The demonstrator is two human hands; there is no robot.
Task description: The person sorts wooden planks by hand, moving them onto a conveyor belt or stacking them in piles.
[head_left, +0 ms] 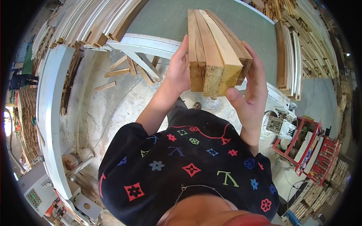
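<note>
Between my two hands is a bundle of wooden strips (215,49), several pieces side by side with their cut ends facing me. My left hand (180,67) presses against the bundle's left side, its fingers partly hidden behind the wood. On the right side my right hand (250,83) grips the bundle, with the thumb at the lower front edge and the fingers along the outer face. The bundle is held above the near edge of a green conveyor belt (162,20) with a pale metal frame.
Stacked strips (94,20) lie left of the belt, and upright boards (290,56) stand at its right. Offcuts (117,71) litter the floor below. A red tool cart (301,147) stands at right. A control panel (34,197) is at lower left beside a white beam (54,113).
</note>
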